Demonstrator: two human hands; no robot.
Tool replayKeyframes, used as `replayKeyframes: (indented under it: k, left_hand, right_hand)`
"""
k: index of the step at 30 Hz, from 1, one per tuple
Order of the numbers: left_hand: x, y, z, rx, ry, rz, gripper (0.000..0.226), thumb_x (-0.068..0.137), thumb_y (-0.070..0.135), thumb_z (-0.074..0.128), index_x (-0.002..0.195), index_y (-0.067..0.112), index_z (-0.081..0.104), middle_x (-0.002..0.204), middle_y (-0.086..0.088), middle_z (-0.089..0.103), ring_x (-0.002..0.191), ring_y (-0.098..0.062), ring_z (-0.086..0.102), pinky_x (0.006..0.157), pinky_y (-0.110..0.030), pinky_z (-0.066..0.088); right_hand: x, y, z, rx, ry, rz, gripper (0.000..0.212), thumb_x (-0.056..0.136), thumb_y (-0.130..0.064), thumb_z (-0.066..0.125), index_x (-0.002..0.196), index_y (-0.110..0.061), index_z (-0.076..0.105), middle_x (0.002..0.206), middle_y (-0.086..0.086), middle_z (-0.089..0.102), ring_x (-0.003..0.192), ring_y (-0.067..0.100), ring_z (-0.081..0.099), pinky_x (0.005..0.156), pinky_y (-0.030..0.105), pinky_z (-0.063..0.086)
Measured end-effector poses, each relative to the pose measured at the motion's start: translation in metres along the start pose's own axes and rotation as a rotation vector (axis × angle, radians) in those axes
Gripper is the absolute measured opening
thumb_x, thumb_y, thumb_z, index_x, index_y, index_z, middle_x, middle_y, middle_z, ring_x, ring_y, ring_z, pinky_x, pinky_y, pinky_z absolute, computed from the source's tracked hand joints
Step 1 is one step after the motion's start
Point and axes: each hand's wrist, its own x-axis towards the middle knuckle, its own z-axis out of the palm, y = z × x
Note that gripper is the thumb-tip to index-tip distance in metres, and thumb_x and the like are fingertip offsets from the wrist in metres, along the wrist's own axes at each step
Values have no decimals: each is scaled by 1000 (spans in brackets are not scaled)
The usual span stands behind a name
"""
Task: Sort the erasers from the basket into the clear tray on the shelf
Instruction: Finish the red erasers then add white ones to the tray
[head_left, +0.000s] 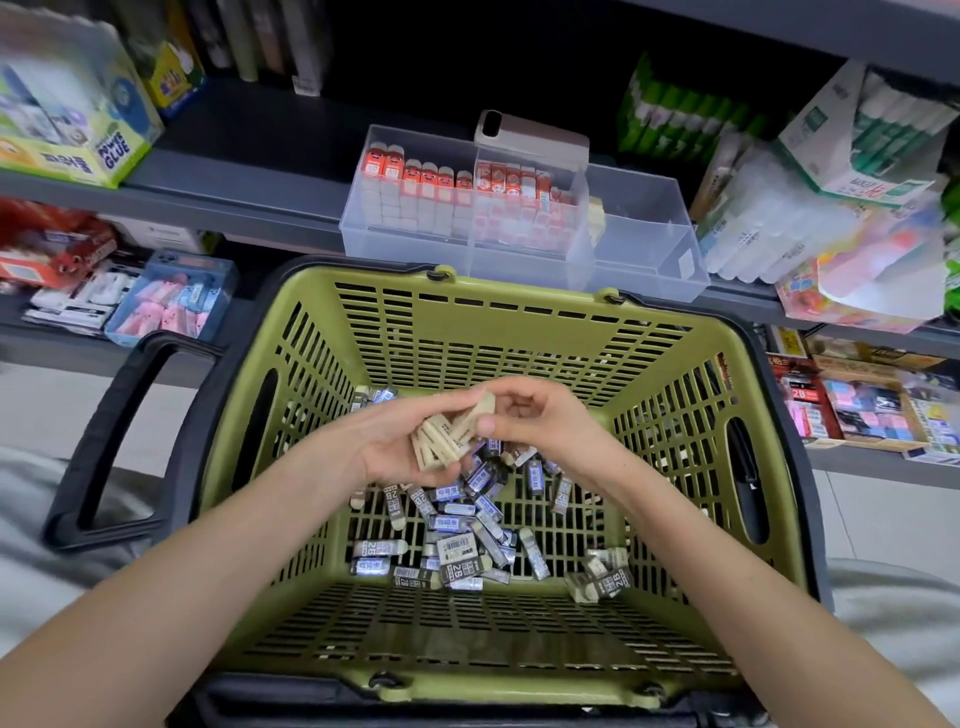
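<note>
Above green basket (498, 322): left hand (400, 441) clenched around beige erasers (441, 441), right hand (524, 415) pinching 1 more, apparently gathering a batch for clear tray (644, 244).

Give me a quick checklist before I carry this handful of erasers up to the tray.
1. Erasers stacked in left hand: ok.
2. Right hand steadying the top eraser: ok.
3. All facing the same way: cannot tell.
4. Tray right compartment has room: ok.
5. Path over the basket rim clear: ok.
6. Loose erasers left in the basket: not ok, many remain.
</note>
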Motion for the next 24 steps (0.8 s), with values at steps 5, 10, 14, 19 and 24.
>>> replayKeyframes:
  k: [5,10,14,19,24]
  left_hand:
    - [-21,10,-13,-97,43,113,22,60,21,80,72,2,76,72,-12,68,59,-19,63,43,-22,50]
    - [-31,9,-17,-104,71,169,26,60,20,80,78,2,76,72,-12,68,59,-20,63,43,-23,49]
    - [-30,5,-10,-129,67,172,29,58,19,79,81,2,72,69,-12,66,59,-20,61,41,-23,49]
    - [-31,5,-7,-136,58,193,26,59,18,79,79,2,74,67,-11,67,58,-20,62,42,-23,49]
    - [-35,4,-6,-139,82,205,41,61,19,78,95,0,67,66,-10,68,56,-19,62,42,-22,49]
  right_hand:
    - [-6,39,8,-172,-84,236,30,79,-28,71,108,-22,66,104,0,69,79,6,59,73,21,50]
    - [-7,91,39,-1291,-268,276,37,80,-52,64,102,-22,70,98,-3,71,97,17,61,83,29,49]
    - [-4,103,47,-1556,-290,212,50,78,-60,59,96,-15,69,99,3,65,103,24,51,87,35,39]
    - [-8,105,50,-1665,-243,244,57,77,-67,55,70,-10,53,91,4,61,100,25,51,93,40,37]
    - [-13,109,43,-1466,-306,157,41,80,-50,63,88,-10,69,105,4,58,107,21,48,98,35,35]
